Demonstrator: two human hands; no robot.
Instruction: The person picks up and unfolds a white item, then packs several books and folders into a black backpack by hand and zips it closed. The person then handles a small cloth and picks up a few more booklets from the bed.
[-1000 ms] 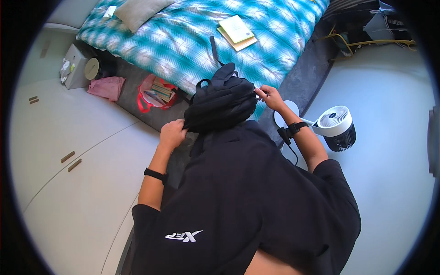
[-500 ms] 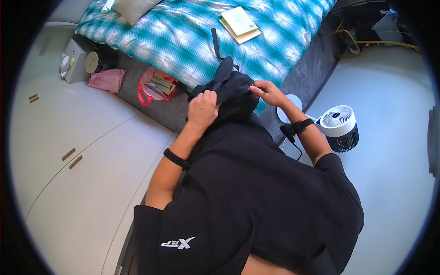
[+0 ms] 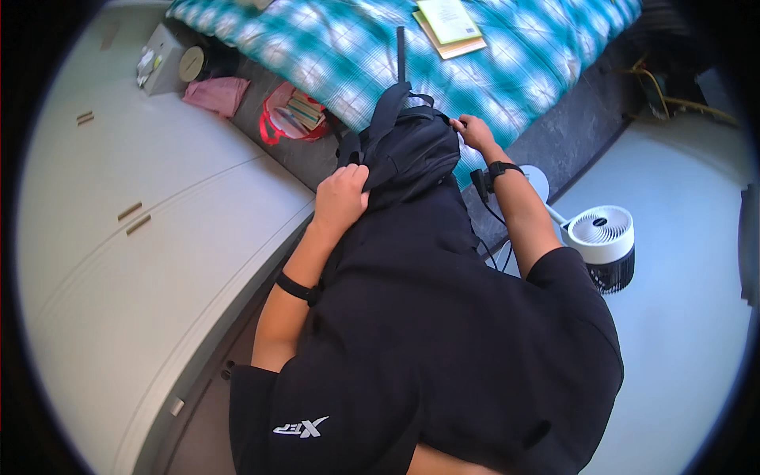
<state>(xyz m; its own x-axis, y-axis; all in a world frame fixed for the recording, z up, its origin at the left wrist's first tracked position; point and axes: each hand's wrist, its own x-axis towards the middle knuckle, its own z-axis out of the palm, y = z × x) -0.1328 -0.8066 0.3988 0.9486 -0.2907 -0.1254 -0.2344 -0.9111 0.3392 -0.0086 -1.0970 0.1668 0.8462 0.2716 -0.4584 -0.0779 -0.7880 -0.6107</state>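
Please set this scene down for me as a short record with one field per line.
left hand: closed on the left side of the black backpack; hand
right hand: fingers at the backpack's right edge, exact grip unclear; hand
backpack support: hidden from view
bed: teal-and-white checked bedding
on bed: pale yellow book, perhaps two
left of backpack: red-handled bag with books inside, pink cloth
right side: white-and-black fan
far left: white cabinet with small handles
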